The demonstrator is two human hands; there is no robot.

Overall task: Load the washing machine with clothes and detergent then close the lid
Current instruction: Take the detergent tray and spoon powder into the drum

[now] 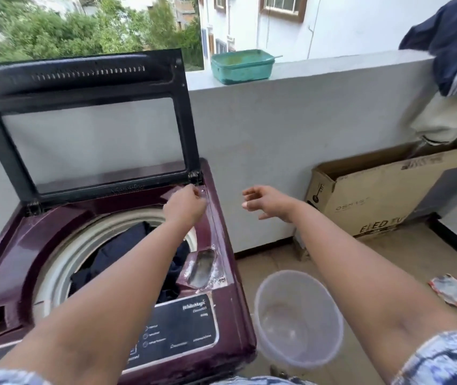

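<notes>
A maroon top-loading washing machine (41, 234) stands at the left with its black-framed lid (88, 118) raised upright. Dark blue clothes (127, 251) lie inside the drum. A detergent compartment (202, 269) with white residue sits on the machine's right rim. My left hand (184, 205) reaches over the drum to the back right corner near the lid hinge, its fingers curled with nothing visibly in them. To the right of the machine my right hand (267, 201) hovers in the air, fingers apart and holding nothing.
A clear plastic bucket (298, 320) stands on the floor beside the machine. A cardboard TV box (374, 195) leans on the balcony wall, with clothes (449, 65) draped over the wall above it. A green tub (242, 66) rests on the ledge. A small packet (455, 293) lies on the floor.
</notes>
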